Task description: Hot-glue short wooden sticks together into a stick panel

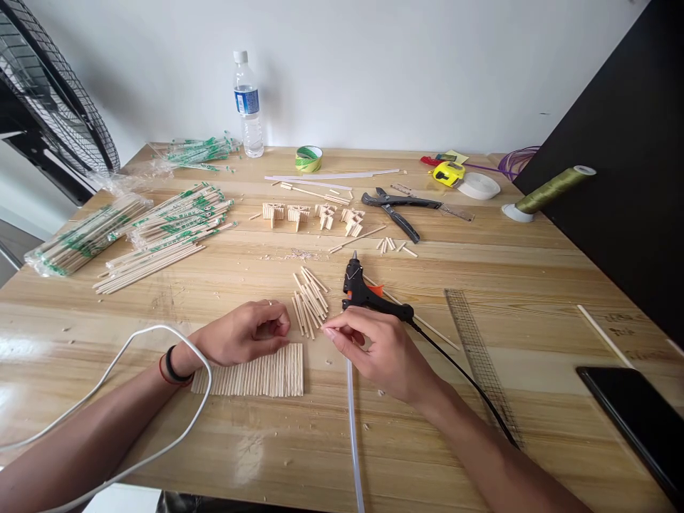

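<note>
My left hand (249, 331) rests over the back edge of a flat panel of short wooden sticks (256, 374) laid side by side. Its fingers are curled in, with the thumb low by the panel's edge; I see nothing held in them. My right hand (382, 345) pinches thumb and forefinger together at the right side of a loose pile of short sticks (311, 299); whatever is between the fingertips is too small to make out. Just behind that hand a black hot glue gun (368, 292) lies nozzle away from me, a clear glue stick (351, 434) trailing toward me.
Small stick assemblies (298, 216), pliers-like cutters (395, 210) and a water bottle (249, 107) stand farther back. Packaged sticks (176, 221) lie left. A clear ruler (481, 363), a phone (630, 427) and a thread spool (556, 192) are right. A white cable (200, 413) crosses my left forearm.
</note>
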Motion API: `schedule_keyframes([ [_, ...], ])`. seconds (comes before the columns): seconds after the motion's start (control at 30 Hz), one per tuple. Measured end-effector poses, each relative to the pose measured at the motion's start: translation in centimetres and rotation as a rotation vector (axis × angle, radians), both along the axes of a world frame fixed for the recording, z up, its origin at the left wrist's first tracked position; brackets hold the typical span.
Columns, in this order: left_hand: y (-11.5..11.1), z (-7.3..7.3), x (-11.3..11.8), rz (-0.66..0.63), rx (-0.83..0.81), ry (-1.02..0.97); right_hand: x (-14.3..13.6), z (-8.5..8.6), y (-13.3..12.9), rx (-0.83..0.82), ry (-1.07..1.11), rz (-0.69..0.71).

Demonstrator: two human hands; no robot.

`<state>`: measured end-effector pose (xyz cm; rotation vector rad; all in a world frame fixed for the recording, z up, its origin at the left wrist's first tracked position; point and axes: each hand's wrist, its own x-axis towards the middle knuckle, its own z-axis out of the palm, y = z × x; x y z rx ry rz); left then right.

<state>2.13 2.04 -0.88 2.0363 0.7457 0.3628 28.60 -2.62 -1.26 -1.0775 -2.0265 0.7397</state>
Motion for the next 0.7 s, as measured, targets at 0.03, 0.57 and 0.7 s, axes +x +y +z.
schedule_keyframes([
  [0.03, 0.04, -0.07, -0.02, 0.002, 0.005, 0.001, 0.01, -0.04, 0.02, -0.001, 0.0, 0.001],
  [0.57, 0.29, -0.5, -0.18, -0.011, 0.044, -0.023, 0.06, -0.1, 0.09, 0.014, 0.0, -0.001],
  [0.7, 0.23, -0.24, -0.09, -0.019, 0.06, -0.016, 0.05, -0.07, 0.11, 0.014, -0.001, -0.004],
])
